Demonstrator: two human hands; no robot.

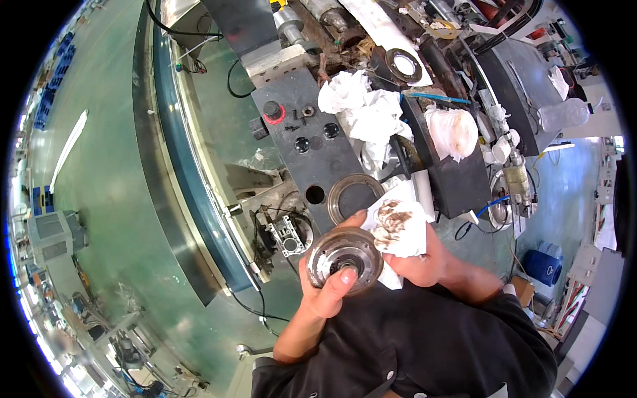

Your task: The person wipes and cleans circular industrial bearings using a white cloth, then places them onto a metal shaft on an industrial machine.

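My left hand (325, 296) grips a round metal flange (323, 260), its thumb pressed into the central bore and the fingers hidden beneath. Bolt holes ring its dark, greasy face. In my right hand (424, 262) is a crumpled white wiping cloth (403, 229) with brown-black grease stains, held against the flange's right rim. Just beyond lies a flat metal ring (337, 199) on the dark machine plate (292, 99). Several small screws (292, 126) and a nut (307, 111) rest farther up that plate, near a black knob with a red base (273, 111).
Crumpled white cloths (365, 109) lie beyond the ring. To the right, a dark block (454, 182) bears a wrapped white bundle (451, 132). A clear plastic bottle (564, 116) lies at far right. On the left runs a long conveyor (192, 166); a small metal block (286, 235) sits below the plate.
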